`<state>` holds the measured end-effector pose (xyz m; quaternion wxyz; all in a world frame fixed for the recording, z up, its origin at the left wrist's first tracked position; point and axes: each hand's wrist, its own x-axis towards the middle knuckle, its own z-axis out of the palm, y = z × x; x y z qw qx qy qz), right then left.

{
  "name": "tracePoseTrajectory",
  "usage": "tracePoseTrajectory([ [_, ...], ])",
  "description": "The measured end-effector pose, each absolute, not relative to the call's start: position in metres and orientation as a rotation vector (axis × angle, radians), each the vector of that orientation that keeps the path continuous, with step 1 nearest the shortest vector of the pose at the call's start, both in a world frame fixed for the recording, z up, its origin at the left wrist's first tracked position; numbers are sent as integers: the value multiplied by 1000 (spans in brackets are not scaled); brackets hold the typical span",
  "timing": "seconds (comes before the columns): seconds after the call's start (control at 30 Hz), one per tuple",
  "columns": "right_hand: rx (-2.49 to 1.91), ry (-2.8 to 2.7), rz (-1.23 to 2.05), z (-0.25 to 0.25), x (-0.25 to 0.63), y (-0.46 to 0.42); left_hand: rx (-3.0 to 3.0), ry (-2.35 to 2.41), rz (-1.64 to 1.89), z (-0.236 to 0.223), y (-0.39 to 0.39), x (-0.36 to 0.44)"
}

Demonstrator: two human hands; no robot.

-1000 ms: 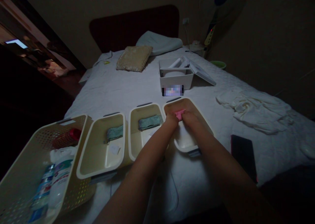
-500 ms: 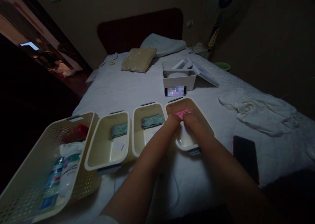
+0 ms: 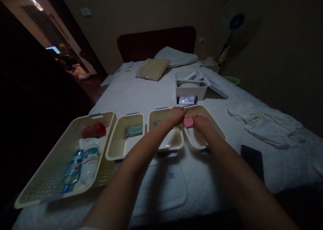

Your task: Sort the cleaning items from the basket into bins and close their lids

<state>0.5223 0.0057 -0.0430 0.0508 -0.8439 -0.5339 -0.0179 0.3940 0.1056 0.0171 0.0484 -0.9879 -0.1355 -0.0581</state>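
From my head view: pink folded cloth (image 3: 188, 122) inside rightmost cream bin (image 3: 198, 110). Right hand (image 3: 202, 123) at cloth's edge; pinching or pressing, I cannot tell. Left hand (image 3: 178, 115) by bin's left side, grip unclear. Risk: left fingers catching rim, shifting bin.

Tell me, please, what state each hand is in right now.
Left hand: at the rightmost bin; grip cannot be told.
Right hand: at the pink cloth; grip cannot be told.

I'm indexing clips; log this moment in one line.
left hand: at rightmost bin's left edge; right hand: at pink cloth; pink cloth: inside rightmost bin
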Motion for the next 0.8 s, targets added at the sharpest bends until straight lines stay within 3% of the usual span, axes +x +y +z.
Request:
tracePoseTrajectory([
  [0.2,-2736,-1631,-209,-13,485,22,-2908,-775,-163,35,127,325],
  [0.8,-2118,-2321,-416,29,252,65,-2623,-1365,10,35,144,56],
])
